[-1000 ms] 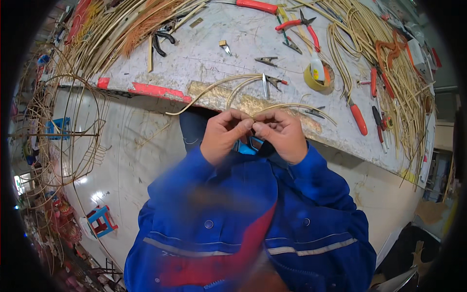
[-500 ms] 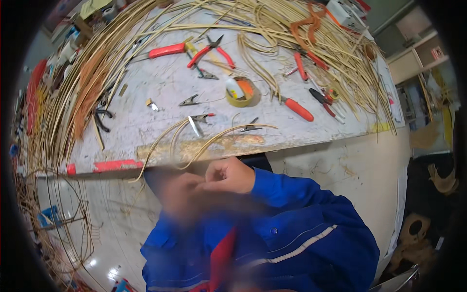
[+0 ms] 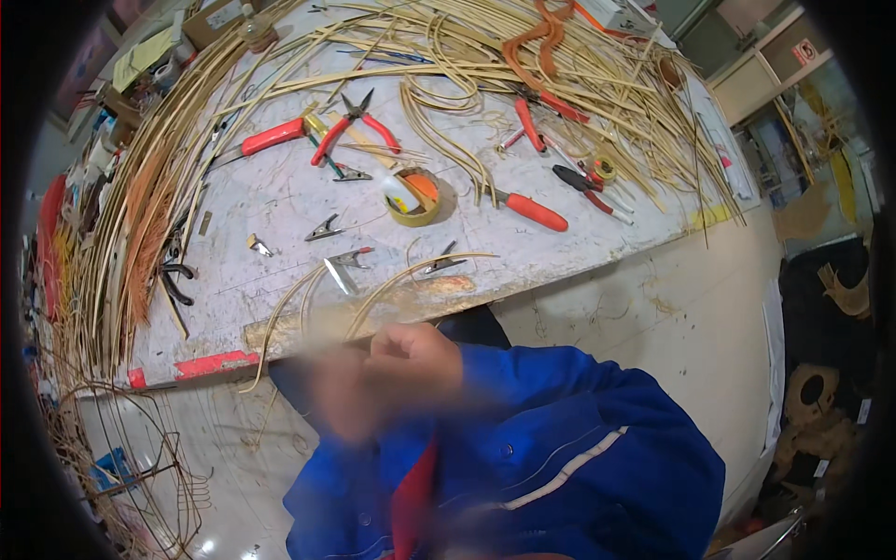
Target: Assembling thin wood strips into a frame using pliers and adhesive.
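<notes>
Along the front edge of the scuffed, pale tabletop [image 3: 280, 196], smooth, slender canes [image 3: 385, 287] are laid in arcs, just beyond both hands. The right hand [image 3: 417, 359] is curled, its fingers bent inward; the left hand [image 3: 343, 397] is blurred. Whether anything is clamped by either cannot be told.

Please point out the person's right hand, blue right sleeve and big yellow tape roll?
Right hand [image 3: 418, 355], head view: its middle.
Blue right sleeve [image 3: 541, 376], head view: forearm.
Yellow tape roll [image 3: 413, 218], head view: outer wall.
</notes>
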Available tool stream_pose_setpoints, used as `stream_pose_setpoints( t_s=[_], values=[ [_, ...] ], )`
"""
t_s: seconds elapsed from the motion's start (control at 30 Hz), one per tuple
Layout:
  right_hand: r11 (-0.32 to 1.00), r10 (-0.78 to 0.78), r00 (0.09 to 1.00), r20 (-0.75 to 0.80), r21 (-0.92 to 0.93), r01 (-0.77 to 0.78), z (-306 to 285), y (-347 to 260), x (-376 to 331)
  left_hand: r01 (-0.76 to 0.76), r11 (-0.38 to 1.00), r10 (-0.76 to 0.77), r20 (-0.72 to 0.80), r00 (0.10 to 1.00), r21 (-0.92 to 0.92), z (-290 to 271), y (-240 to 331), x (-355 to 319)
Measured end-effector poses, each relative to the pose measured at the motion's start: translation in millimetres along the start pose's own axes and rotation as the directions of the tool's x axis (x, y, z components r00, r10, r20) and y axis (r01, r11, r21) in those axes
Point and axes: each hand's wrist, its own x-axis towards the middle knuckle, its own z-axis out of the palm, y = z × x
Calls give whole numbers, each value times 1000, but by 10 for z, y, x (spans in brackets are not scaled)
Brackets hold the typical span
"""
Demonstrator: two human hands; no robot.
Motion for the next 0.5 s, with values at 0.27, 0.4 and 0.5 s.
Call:
stream_pose_setpoints(
  t_s=[0.27,0.4,0.5],
  values=[
    [667,-512,622,-593,-730,-148,-1813,-839,-64,-44,996,34,113,993,84,39,596,-7],
    [256,-493,665,-561,-824,-506,-2744,-1075,-152,36,998,-36,-7,999,41,-141,160,-51],
    [142,-413,700,-583,-800,-583,-2968,-1060,-5,152,983,-158,-61,986,-104,-132,88,-61]
  ],
)
